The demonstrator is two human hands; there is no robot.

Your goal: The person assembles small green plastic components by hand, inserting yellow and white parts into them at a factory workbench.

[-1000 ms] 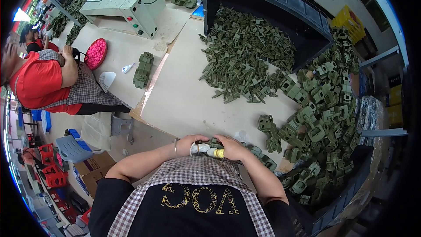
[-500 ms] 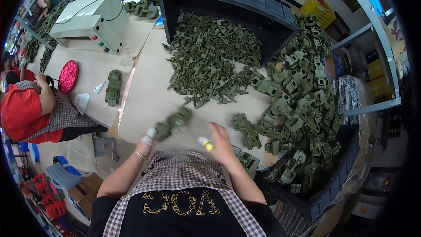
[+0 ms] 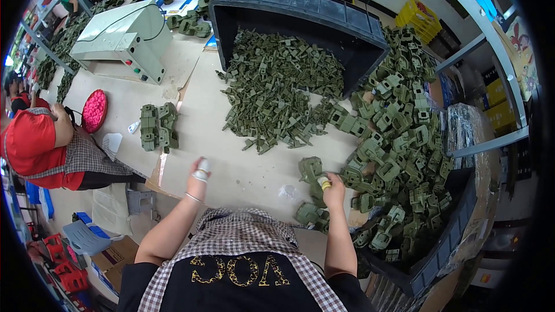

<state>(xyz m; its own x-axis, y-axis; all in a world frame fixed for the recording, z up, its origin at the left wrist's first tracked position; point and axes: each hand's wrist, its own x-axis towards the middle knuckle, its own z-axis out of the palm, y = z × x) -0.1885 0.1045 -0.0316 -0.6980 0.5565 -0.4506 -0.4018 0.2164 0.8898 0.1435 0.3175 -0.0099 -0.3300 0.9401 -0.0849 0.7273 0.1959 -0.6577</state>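
My left hand (image 3: 199, 177) is over the bare table front, holding nothing, its fingers loosely apart and white tape on one of them. My right hand (image 3: 333, 192), with yellow-and-white tape on a finger, grips a dark green plastic toy vehicle body (image 3: 311, 169) at the right of the work area. Another green vehicle piece (image 3: 312, 215) lies beside my right wrist. Two green toy vehicles (image 3: 149, 128) stand side by side at the left, past my left hand. A heap of small green plastic parts (image 3: 277, 95) spreads across the table's middle.
A black crate (image 3: 306, 3) lies tipped behind the small parts. Larger green bodies (image 3: 390, 133) pile up at the right, down into another black crate (image 3: 451, 231). At left are a pale machine (image 3: 118, 43), a bowl of pink pieces (image 3: 94, 111) and a person in red (image 3: 40, 144).
The vehicle my left hand held now stands beside the first one at the left, and that hand is empty. My right hand has moved right and taken hold of a green vehicle body.
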